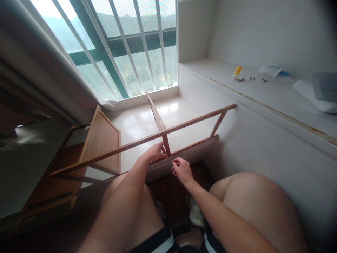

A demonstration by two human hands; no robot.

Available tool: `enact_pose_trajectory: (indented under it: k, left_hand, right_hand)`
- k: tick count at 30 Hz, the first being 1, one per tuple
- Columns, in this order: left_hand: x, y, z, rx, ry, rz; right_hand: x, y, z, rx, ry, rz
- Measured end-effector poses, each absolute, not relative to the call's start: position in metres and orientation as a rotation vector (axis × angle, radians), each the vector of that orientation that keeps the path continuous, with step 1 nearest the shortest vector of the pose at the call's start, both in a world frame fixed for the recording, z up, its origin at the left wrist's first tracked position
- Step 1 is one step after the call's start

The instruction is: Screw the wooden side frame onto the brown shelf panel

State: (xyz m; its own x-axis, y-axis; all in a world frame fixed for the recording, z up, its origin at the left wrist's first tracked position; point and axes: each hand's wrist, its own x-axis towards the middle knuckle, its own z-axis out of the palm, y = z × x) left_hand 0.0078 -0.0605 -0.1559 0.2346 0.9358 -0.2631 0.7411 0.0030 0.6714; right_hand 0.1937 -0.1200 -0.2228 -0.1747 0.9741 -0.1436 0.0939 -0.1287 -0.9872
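A wooden frame [184, 124] of thin brown bars lies tilted across a white window ledge [142, 121], with a solid wooden panel [101, 138] at its left end. My left hand [155, 153] grips the lower end of the frame's middle upright bar [166, 142], fingers closed round it. My right hand [181, 170] sits just below that joint, fingers pinched on a small thin metal piece, probably a screw or a small tool. My bare knees are below the hands.
A white shelf [263, 95] at the right carries several loose screws [250, 78], a yellow-capped tube [236, 72], a paper packet [271, 71] and a white pillow [313, 95]. A barred window [131, 45] and a curtain [39, 70] stand at the left. Shoes [196, 212] rest on the dark floor.
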Motion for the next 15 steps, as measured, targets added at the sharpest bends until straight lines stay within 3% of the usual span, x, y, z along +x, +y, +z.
enact_pose_trajectory:
  k: [3, 15]
  left_hand:
    - [0.007, -0.061, -0.157, 1.788, 1.539, 0.349]
    - [0.007, -0.061, -0.154, 1.777, 1.545, 0.316]
  right_hand:
    - [0.192, -0.120, -0.221, -1.309, -1.329, 1.438]
    - [0.189, -0.117, -0.221, -1.035, -0.604, 2.091]
